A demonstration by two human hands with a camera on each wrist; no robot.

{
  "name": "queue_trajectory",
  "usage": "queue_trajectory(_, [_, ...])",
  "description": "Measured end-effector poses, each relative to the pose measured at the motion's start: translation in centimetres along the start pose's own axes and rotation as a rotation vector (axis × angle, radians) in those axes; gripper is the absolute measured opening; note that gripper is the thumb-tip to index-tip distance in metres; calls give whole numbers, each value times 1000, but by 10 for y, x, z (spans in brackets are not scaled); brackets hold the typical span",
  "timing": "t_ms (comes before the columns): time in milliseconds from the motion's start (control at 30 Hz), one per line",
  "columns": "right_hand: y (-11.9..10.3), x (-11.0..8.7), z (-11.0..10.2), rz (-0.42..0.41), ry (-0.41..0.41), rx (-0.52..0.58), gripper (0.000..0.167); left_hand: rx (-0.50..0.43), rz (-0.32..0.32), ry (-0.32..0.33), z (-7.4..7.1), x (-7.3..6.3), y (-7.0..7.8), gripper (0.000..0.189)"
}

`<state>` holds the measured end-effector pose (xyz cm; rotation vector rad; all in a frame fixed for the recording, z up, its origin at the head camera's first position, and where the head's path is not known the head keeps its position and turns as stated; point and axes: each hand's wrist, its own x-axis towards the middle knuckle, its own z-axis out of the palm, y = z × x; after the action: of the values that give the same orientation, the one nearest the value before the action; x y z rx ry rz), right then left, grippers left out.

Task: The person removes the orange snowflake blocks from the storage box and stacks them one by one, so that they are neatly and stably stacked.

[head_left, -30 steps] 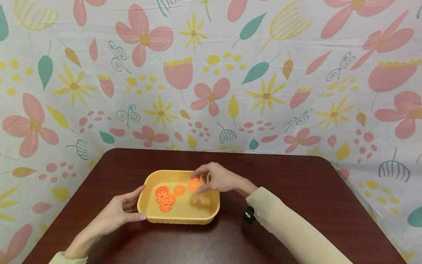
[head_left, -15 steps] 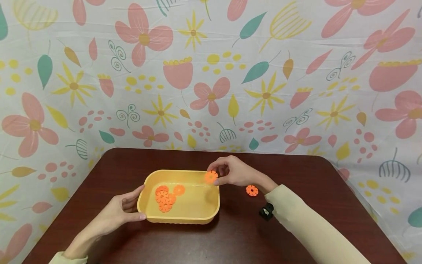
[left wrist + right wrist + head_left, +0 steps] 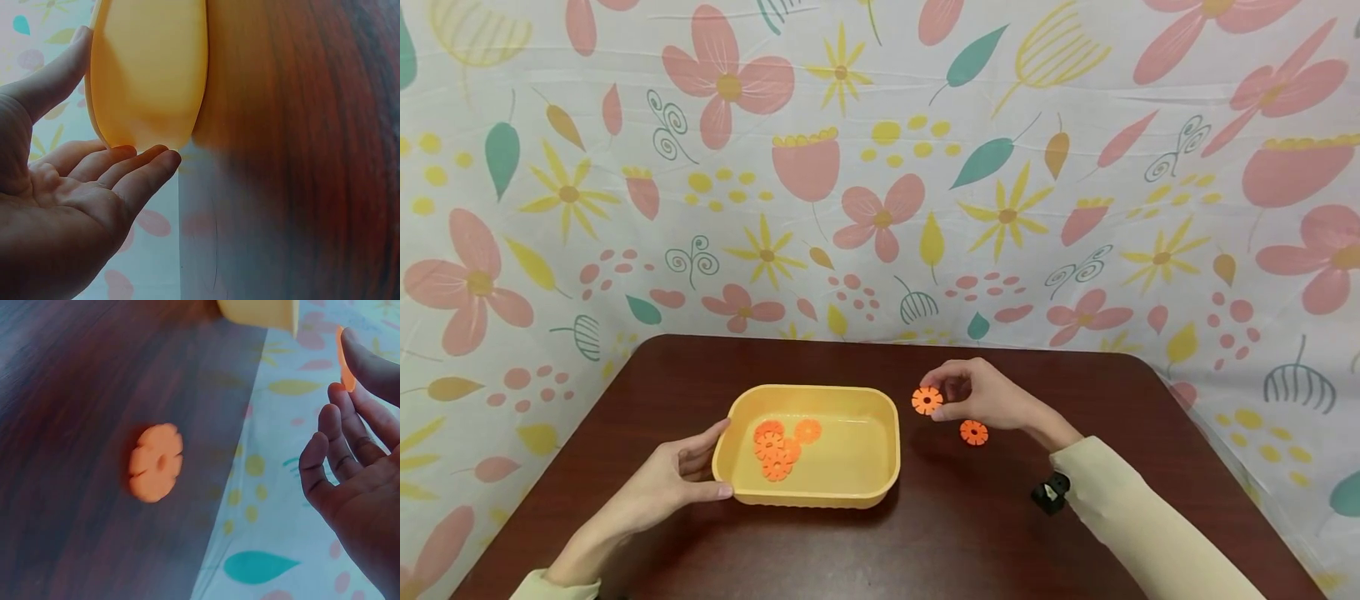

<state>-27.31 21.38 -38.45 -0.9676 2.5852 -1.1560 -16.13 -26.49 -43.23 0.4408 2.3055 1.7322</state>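
Note:
A shallow yellow plastic tray (image 3: 827, 501) stands on the table. My left hand (image 3: 658, 483) holds its left end, thumb at the near corner and fingers along the far corner; in the left wrist view the fingertips (image 3: 172, 161) meet the tray's end wall. To the right of the tray, above the table, my right hand (image 3: 988, 396) pinches an orange notched disc (image 3: 927, 401) between thumb and fingers. The right wrist view shows that disc edge-on. A second orange notched disc (image 3: 973, 432) lies on the table below the right hand.
Several more orange notched discs (image 3: 777, 466) lie clustered in the left part of the tray. The dark brown wooden table (image 3: 820, 558) ends at the back against a flower-print cloth (image 3: 880, 275). A black device (image 3: 1050, 493) is strapped to the right wrist.
My right hand has lifted the pinched disc out of the tray and carried it right, past the rim. The disc on the table has come into view. The left hand and tray stay put.

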Motion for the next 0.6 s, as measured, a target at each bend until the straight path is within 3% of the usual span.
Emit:
queue_trajectory(233, [19, -20, -5, 61, 33, 0, 37, 0, -4, 0, 0, 1, -2, 93])
queue_trajectory(600, [43, -49, -8, 56, 70, 34, 37, 1, -17, -2, 1, 0, 1, 93])
